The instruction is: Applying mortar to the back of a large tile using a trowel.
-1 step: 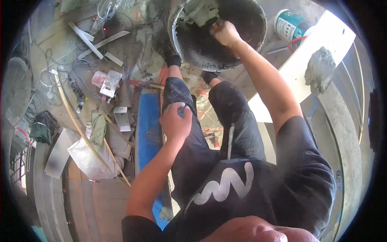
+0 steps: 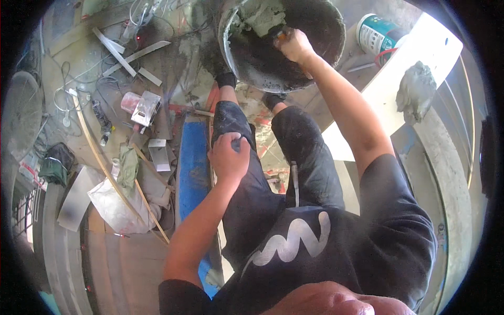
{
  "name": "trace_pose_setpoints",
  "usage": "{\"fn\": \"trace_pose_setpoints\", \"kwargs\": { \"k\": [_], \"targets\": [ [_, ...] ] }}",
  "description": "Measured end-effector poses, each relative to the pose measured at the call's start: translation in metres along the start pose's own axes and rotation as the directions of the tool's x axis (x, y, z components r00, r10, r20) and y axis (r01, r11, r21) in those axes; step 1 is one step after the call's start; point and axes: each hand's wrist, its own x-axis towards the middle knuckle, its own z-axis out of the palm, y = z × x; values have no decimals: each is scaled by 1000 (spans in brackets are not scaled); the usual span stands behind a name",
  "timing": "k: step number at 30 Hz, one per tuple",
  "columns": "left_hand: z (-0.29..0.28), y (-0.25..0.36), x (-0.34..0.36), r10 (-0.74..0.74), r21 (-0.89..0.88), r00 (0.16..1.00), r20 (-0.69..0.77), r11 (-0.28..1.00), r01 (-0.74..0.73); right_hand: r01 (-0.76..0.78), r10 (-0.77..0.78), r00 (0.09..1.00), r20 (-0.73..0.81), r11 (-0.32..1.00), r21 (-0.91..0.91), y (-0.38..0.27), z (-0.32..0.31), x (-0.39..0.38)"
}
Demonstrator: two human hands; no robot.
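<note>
Reaching into the big bucket (image 2: 323,31), our right hand (image 2: 295,46) is wrapped around an orange handle (image 2: 282,37), grey mortar (image 2: 264,19) beyond and left of it; our left hand (image 2: 229,157), loosely bent and half-spread, rests on our trousers (image 2: 232,116).

tub (image 2: 226,44): rough, crusted | paste (image 2: 264,18): matt, lumpy | white board (image 2: 438,44): smooth | pail (image 2: 377,34): smooth plastic

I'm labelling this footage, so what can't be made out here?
All in the head view:
- Orange item in the right hand: mostly covered by that hand.
- Large bucket, far side: cut off by the picture's top edge.
- Left hand, palm: hidden by its own back.
</note>
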Motion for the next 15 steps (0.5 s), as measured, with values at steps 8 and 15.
{"fn": "trace_pose_setpoints", "kwargs": {
  "k": [8,15],
  "targets": [
    [15,14,-14,40,120,998,-57,992,-33,-5,28,995,-92,971,238,-4,-84,-139],
    [22,6,-25,30,188,993,-110,982,-9,18,220,918,-329,806,591,91,-180,-348]
  ]
}}
